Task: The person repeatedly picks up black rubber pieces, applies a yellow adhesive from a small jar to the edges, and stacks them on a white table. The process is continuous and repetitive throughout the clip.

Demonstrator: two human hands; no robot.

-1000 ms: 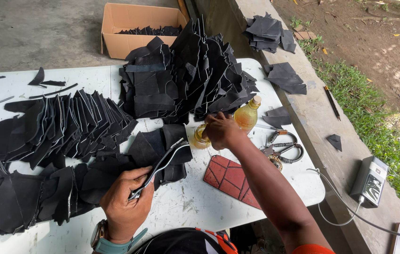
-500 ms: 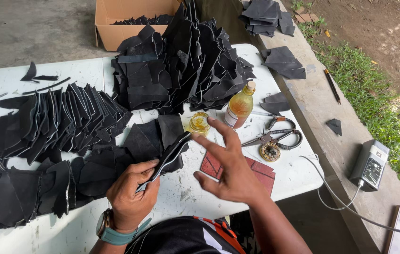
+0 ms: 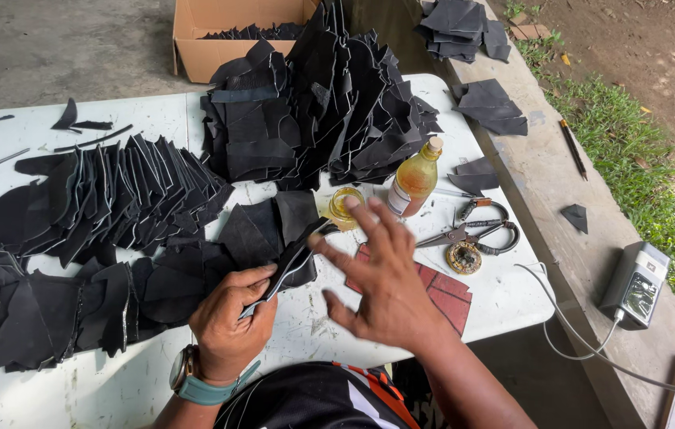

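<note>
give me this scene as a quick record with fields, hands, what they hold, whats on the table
left hand: grips a curved black leather piece by its lower end
right hand: open, fingers spread, index fingertip at the piece's upper edge
near right hand: small jar of yellow liquid, amber bottle, scissors, red-brown patterned piece
table: white, with fanned rows and a tall heap of black pieces
beyond table: cardboard box
</note>
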